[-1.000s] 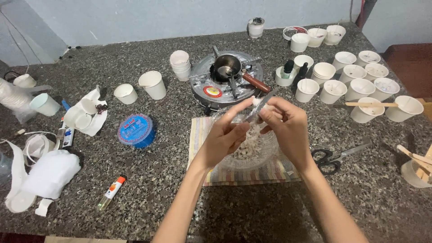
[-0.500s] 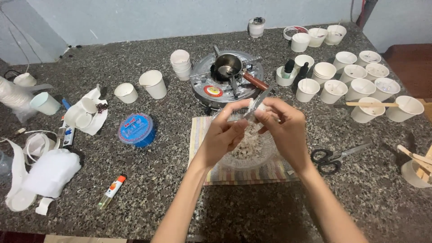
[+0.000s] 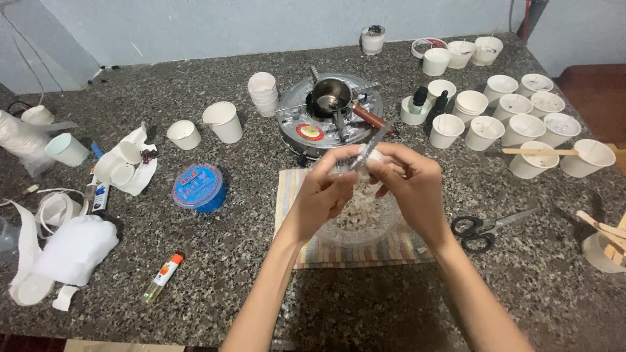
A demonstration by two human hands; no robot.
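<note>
Both your hands meet above the glass bowl of pale chips on the striped cloth. Your left hand pinches a small white lump between curled fingers; your right hand closes round a knife, blade against the lump. You seem to be mid-shaving; the next cut needs steady pressure, away from your fingertips.

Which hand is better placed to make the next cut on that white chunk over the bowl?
Right. The right hand holds the knife, blade at the white chunk, while the left hand steadies the chunk above the glass bowl.
</note>
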